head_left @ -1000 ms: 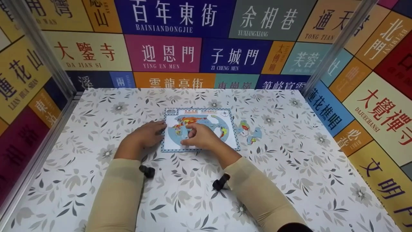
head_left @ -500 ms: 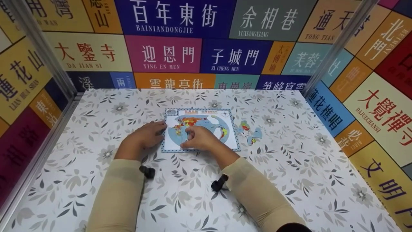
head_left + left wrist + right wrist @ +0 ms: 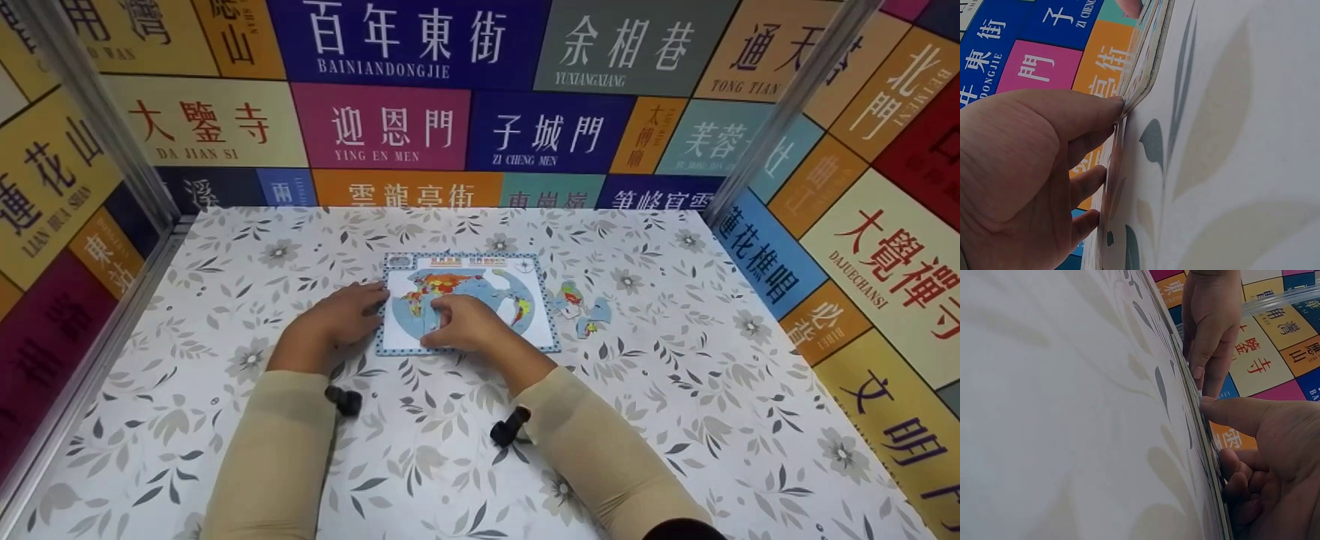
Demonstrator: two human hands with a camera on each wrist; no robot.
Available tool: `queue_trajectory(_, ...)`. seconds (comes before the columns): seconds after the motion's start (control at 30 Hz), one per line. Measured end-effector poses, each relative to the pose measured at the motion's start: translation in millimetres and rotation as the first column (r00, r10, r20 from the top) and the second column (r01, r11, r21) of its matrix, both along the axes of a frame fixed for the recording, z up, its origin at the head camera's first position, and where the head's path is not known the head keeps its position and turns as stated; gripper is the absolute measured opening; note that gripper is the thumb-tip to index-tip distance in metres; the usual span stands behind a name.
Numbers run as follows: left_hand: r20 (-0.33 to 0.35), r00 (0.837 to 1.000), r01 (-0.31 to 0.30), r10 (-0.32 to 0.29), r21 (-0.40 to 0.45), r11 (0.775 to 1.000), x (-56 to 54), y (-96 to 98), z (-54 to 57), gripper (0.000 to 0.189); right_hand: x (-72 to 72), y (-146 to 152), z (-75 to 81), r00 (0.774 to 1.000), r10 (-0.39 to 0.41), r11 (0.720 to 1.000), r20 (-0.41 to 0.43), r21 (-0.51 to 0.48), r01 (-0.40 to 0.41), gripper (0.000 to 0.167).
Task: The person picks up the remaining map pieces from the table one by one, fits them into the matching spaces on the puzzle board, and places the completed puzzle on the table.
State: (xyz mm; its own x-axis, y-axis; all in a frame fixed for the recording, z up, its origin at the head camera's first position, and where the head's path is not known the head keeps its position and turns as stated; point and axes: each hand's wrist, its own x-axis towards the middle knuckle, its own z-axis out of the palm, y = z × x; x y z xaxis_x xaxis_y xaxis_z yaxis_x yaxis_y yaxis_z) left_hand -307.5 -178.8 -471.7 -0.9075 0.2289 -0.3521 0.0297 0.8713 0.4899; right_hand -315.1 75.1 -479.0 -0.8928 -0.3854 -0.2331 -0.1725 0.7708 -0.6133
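Observation:
A world map jigsaw board (image 3: 470, 350) with a blue dotted border lies on the table. My right hand (image 3: 476, 324) is over its lower middle, thumb and index finger pinching a light blue puzzle piece (image 3: 430, 321) low against the map. In the right wrist view, the thumb of the right hand (image 3: 1275, 455) is right at the board's surface and the other fingers are curled. My left hand (image 3: 337, 316) rests at the board's left edge. The left wrist view shows its thumb (image 3: 1092, 115) touching the board's corner, with the other fingers extended along the table.
Several loose map pieces (image 3: 594, 319) lie together just right of the board. White gaps show in the map. A floral cloth (image 3: 675, 360) covers the table, and coloured panels with lettering (image 3: 390, 124) stand behind and at both sides.
My right hand has lowered slightly, and the light blue piece, tilted up between the fingers before, now lies flatter against the map. The left hand has stayed in place.

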Motion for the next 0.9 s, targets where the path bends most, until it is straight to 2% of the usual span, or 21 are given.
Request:
queue_trajectory(0.2,-0.002,1.000,-0.004,0.004,-0.001,1.000,-0.6,-0.1,-0.2,0.060,-0.5,-0.5,-0.8,1.000,-0.012,1.000,-0.001,-0.007,0.012,0.084)
queue_trajectory(0.43,0.014,1.000,0.001,-0.001,0.004,1.000,0.5,0.1,2.8,0.060,-0.2,0.3,1.4,0.999,-0.015,1.000,0.035,-0.010,0.015,0.083)
queue_trajectory(0.8,0.014,1.000,-0.010,0.010,0.021,1.000,0.7,-0.5,0.8,0.059,0.2,5.5,3.9,0.998,0.004,0.996,0.059,-0.085,0.001,0.075)
queue_trajectory(0.9,0.004,1.000,0.002,-0.002,0.021,1.000,0.7,-1.9,0.3,0.060,0.0,5.5,2.9,0.999,0.017,0.996,0.042,-0.086,-0.013,0.073)
